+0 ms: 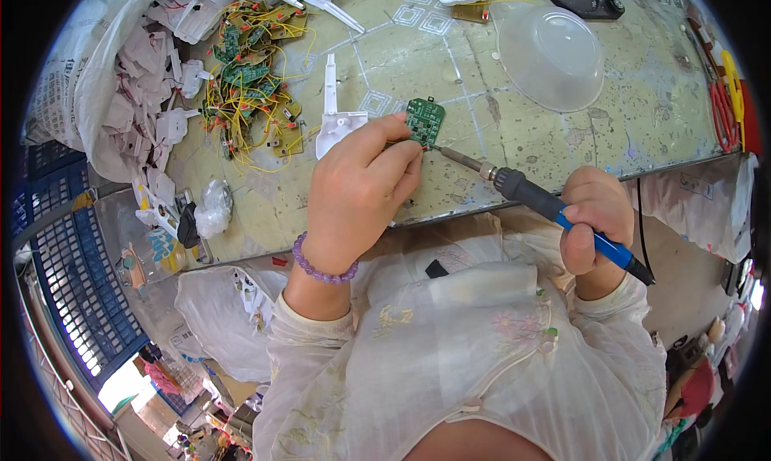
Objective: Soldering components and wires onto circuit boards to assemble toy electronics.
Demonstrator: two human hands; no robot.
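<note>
My left hand (361,176), with a purple bead bracelet on its wrist, pinches the lower left edge of a small green circuit board (426,120). A blue and black soldering iron (534,196) is gripped in my right hand (596,220). Its metal tip reaches the board's lower edge, close to my left fingertips. Whether the tip touches the board I cannot tell. Just beyond my left hand lies a white plastic housing part (337,124) with a long narrow arm.
Left on the worktable (482,75) is a heap of circuit boards with yellow wires (249,75). Beside it, white plastic parts (148,99) spill from a white bag (88,83). A translucent bowl (552,59) stands at right; red-handled and yellow-handled tools (727,99) lie at the right edge.
</note>
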